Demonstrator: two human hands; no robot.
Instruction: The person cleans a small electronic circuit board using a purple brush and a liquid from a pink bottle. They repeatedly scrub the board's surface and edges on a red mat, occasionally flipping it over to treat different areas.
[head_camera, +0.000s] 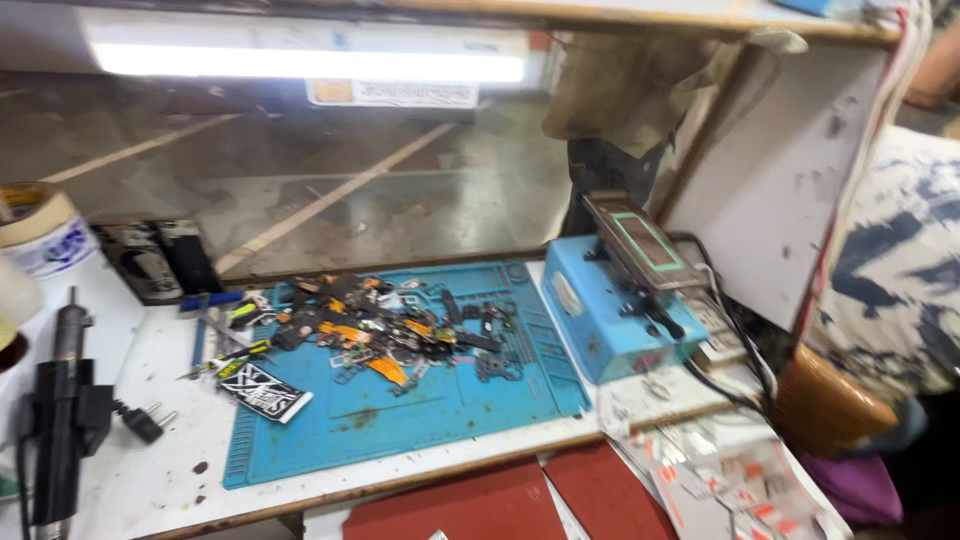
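With neither hand in view, the person faces a blue mat (420, 410) strewn with small parts (385, 335); picking one likely comes next.

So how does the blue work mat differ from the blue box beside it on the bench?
The blue work mat lies flat on the white bench; the blue box stands up from it as a block. The mat is darker blue and wider; the box is paler and more compact. The mat carries a heap of small parts; the box has a dark panel tilted above it. Both are blue and rest on the bench.
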